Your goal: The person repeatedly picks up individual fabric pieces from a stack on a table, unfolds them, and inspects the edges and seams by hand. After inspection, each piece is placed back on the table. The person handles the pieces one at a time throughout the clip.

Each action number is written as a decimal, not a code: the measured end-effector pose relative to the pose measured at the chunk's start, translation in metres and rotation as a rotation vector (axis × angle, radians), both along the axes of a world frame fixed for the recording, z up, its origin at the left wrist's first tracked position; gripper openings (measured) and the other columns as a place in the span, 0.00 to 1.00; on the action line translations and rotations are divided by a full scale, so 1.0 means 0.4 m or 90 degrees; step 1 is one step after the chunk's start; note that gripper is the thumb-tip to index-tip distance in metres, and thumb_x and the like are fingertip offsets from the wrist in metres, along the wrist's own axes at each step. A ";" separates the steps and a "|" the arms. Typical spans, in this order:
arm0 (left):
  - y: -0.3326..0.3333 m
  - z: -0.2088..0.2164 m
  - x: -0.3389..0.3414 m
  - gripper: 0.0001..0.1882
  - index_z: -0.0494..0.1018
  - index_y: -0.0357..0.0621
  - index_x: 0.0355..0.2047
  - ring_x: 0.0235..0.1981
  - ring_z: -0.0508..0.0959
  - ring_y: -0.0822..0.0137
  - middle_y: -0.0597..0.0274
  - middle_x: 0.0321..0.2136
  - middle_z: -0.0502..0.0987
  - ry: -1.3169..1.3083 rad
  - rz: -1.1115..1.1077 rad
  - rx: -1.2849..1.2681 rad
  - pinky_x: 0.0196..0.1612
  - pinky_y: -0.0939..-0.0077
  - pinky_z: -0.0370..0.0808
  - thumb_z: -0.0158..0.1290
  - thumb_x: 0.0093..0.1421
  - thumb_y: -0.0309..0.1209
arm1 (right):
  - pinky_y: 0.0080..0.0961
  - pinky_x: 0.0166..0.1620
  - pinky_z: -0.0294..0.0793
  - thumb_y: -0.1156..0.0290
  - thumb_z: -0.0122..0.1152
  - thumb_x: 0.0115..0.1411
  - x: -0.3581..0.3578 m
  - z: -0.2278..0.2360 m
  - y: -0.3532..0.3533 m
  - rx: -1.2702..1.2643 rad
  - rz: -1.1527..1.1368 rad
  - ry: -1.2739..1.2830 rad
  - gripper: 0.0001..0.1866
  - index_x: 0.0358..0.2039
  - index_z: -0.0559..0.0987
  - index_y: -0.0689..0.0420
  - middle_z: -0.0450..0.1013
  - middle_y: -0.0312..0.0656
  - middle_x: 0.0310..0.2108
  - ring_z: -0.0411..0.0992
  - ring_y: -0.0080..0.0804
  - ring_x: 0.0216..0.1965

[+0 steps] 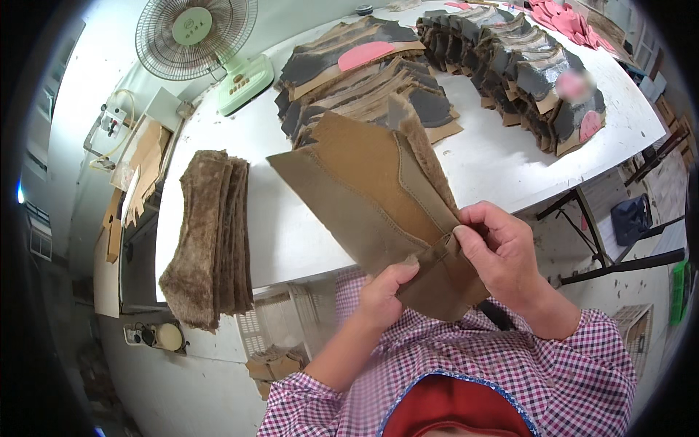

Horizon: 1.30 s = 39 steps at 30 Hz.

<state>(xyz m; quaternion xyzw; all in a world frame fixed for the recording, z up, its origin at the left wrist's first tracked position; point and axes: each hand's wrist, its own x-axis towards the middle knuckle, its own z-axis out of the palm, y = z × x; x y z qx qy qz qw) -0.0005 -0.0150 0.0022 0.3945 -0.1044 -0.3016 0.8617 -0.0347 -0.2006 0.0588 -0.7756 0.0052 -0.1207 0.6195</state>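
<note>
In front of my chest I hold up a stitched brown leather piece, made of darker and lighter tan panels, with a furry strip along its right edge. It looks like a boot upper. My left hand grips its lower edge, thumb on the face and the other fingers hidden behind. My right hand pinches the right edge between thumb and fingers, close to a seam where the panels meet. To the left, a stack of brown furry pieces lies over the front edge of the white table.
Overlapping fur-backed pieces with dark grey faces lie at the back, a pink patch on top. More such pieces form a row at the right, near pink cloth. A green fan stands at the far left.
</note>
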 end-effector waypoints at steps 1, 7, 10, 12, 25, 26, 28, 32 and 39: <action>0.000 0.001 -0.001 0.26 0.62 0.31 0.59 0.57 0.70 0.57 0.51 0.56 0.69 -0.015 -0.004 0.015 0.61 0.64 0.65 0.45 0.61 0.30 | 0.16 0.30 0.69 0.78 0.56 0.61 -0.001 -0.006 0.001 -0.005 0.000 -0.013 0.05 0.38 0.75 0.65 0.72 0.35 0.25 0.66 0.16 0.25; -0.005 0.017 0.019 0.31 0.55 0.33 0.63 0.58 0.69 0.56 0.51 0.58 0.67 0.193 0.110 -0.175 0.61 0.60 0.65 0.44 0.64 0.37 | 0.15 0.28 0.63 0.80 0.51 0.63 0.025 -0.023 -0.016 -0.052 -0.026 -0.077 0.02 0.36 0.71 0.63 0.66 0.31 0.22 0.60 0.15 0.24; 0.020 -0.015 0.020 0.29 0.58 0.33 0.62 0.58 0.69 0.57 0.51 0.57 0.67 -0.030 0.021 -0.176 0.62 0.60 0.64 0.45 0.66 0.39 | 0.15 0.27 0.61 0.80 0.50 0.64 0.040 -0.026 -0.031 -0.022 -0.016 -0.064 0.02 0.35 0.71 0.62 0.65 0.31 0.22 0.59 0.15 0.23; 0.021 -0.023 0.006 0.25 0.66 0.33 0.56 0.51 0.73 0.65 0.56 0.51 0.73 -0.127 0.048 0.009 0.55 0.69 0.70 0.55 0.63 0.36 | 0.14 0.27 0.60 0.79 0.50 0.64 0.048 -0.035 -0.025 -0.015 -0.008 -0.081 0.02 0.35 0.71 0.62 0.65 0.30 0.23 0.58 0.15 0.23; 0.017 0.004 -0.025 0.20 0.65 0.30 0.55 0.47 0.76 0.69 0.56 0.46 0.75 -0.124 0.098 0.091 0.52 0.73 0.72 0.49 0.62 0.22 | 0.14 0.28 0.62 0.79 0.52 0.63 0.042 -0.028 -0.013 -0.027 0.008 -0.028 0.01 0.35 0.72 0.62 0.66 0.31 0.23 0.61 0.15 0.25; 0.020 0.013 -0.023 0.20 0.65 0.30 0.55 0.48 0.76 0.68 0.55 0.47 0.75 -0.116 0.102 0.066 0.53 0.73 0.72 0.48 0.62 0.21 | 0.14 0.29 0.62 0.79 0.52 0.63 0.043 -0.023 -0.015 -0.025 0.009 -0.020 0.01 0.35 0.72 0.62 0.66 0.32 0.23 0.61 0.15 0.25; 0.032 0.029 -0.011 0.21 0.64 0.29 0.55 0.49 0.75 0.67 0.54 0.48 0.74 -0.105 0.093 0.033 0.53 0.72 0.72 0.48 0.62 0.20 | 0.15 0.30 0.63 0.79 0.52 0.63 0.041 0.003 -0.026 -0.026 0.024 0.013 0.01 0.35 0.72 0.63 0.67 0.33 0.24 0.62 0.16 0.26; 0.039 0.048 0.018 0.23 0.61 0.28 0.56 0.51 0.74 0.66 0.53 0.51 0.71 -0.100 0.070 0.150 0.52 0.72 0.72 0.49 0.60 0.19 | 0.17 0.32 0.66 0.79 0.52 0.63 0.033 0.007 -0.017 -0.051 0.065 -0.014 0.02 0.36 0.72 0.63 0.69 0.36 0.27 0.64 0.19 0.28; 0.069 0.020 0.014 0.21 0.64 0.28 0.53 0.51 0.73 0.65 0.51 0.52 0.70 -0.160 0.059 0.135 0.51 0.71 0.73 0.51 0.60 0.19 | 0.22 0.34 0.67 0.80 0.52 0.62 0.029 0.007 -0.024 -0.096 0.090 0.013 0.02 0.36 0.71 0.63 0.69 0.40 0.28 0.65 0.24 0.29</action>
